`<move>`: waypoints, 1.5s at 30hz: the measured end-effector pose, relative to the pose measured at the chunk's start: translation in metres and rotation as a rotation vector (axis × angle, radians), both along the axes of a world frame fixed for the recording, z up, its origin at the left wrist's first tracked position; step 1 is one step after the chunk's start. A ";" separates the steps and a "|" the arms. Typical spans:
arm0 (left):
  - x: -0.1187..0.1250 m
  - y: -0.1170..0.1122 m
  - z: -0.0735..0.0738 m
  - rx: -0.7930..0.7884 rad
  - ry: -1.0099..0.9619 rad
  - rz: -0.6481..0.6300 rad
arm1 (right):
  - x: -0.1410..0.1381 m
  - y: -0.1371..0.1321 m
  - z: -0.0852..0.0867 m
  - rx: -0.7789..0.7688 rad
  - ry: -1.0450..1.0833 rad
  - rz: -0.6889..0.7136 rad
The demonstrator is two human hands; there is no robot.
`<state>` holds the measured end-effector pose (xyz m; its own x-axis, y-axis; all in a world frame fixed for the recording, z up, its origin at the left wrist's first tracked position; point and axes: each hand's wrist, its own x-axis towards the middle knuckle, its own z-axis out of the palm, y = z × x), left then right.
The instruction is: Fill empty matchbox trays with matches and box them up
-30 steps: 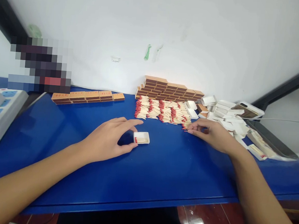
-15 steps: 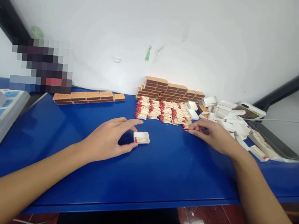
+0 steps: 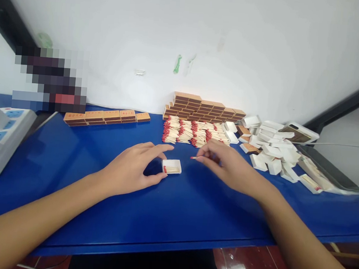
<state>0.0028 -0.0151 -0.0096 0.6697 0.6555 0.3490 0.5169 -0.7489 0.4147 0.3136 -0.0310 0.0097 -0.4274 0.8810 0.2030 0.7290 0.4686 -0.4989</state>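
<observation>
A small white matchbox tray (image 3: 176, 164) lies on the blue table with several red-tipped matches (image 3: 172, 170) along its near side. My left hand (image 3: 130, 166) grips the tray's left end, thumb at the near corner and a finger at the far one; its index finger reaches out above. To the right of the tray, my right hand (image 3: 227, 165) pinches red-headed matches (image 3: 193, 157) between thumb and fingers, heads pointing left; how many is hidden. Behind both hands lie rows of loose matches (image 3: 184, 131), partly covered on the right by my right hand.
Stacked brown matchboxes (image 3: 197, 107) stand against the wall, and another row of matchboxes (image 3: 103, 116) runs to the left. White trays (image 3: 273, 150) lie heaped at right near a phone (image 3: 300, 133). A power strip (image 3: 3, 137) occupies the left edge.
My right hand has moved left from the right end of the match rows towards the tray, carrying matches. The tray and my left hand have shifted very slightly right.
</observation>
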 end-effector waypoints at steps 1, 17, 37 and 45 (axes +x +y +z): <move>0.000 0.000 0.000 0.010 -0.007 -0.003 | -0.014 -0.002 0.003 0.006 -0.018 0.038; -0.001 0.001 -0.004 0.025 0.017 -0.001 | -0.059 0.002 -0.004 0.038 -0.073 0.189; -0.004 0.002 0.001 -0.042 0.037 0.024 | 0.107 0.038 -0.006 -0.137 -0.167 -0.195; -0.003 0.002 0.001 -0.048 0.041 0.025 | 0.105 0.034 -0.006 -0.179 -0.206 -0.201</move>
